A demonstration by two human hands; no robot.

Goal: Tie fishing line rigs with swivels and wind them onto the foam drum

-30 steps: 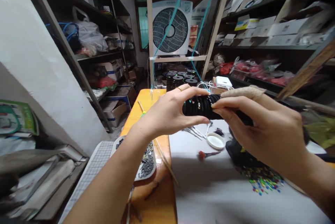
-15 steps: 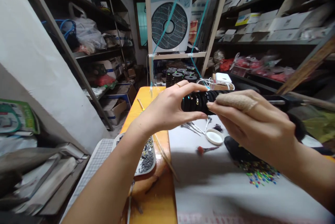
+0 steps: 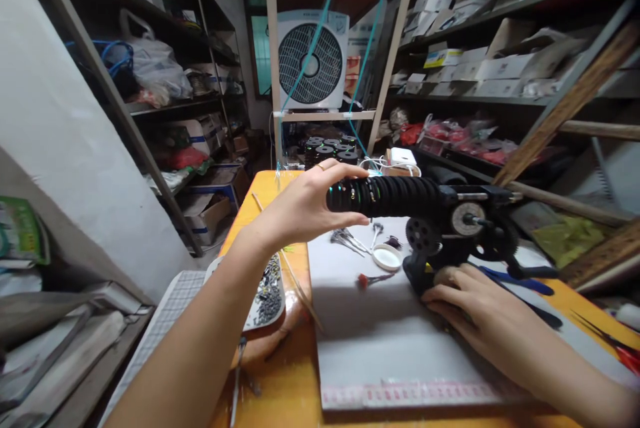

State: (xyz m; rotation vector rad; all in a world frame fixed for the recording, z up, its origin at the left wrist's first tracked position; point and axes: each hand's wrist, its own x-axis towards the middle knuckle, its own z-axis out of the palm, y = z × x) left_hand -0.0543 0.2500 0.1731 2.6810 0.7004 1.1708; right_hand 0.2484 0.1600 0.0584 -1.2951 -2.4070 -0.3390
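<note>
My left hand [image 3: 305, 205] is closed around the left end of a row of black rings [image 3: 385, 196] threaded on the horizontal shaft of a small black geared machine [image 3: 463, 228]. Thumb below, fingers above, it grips the outermost rings. My right hand [image 3: 475, 305] rests on the grey mat [image 3: 400, 341] at the foot of the machine's base, fingers curled against it. The rings reach from my left fingertips to the machine's gear housing.
A white lid [image 3: 387, 257], thin metal pins [image 3: 345, 239] and a red-tipped piece [image 3: 373, 279] lie on the mat. A tray of small dark parts [image 3: 267, 291] sits left on the orange table [image 3: 280, 375]. Stacked black spools [image 3: 330, 148] and a fan [image 3: 310, 61] stand behind; shelves on both sides.
My right hand left the row of rings and dropped to the machine's base on the mat. The left hand kept its hold. The camera shifted right, showing the whole machine.
</note>
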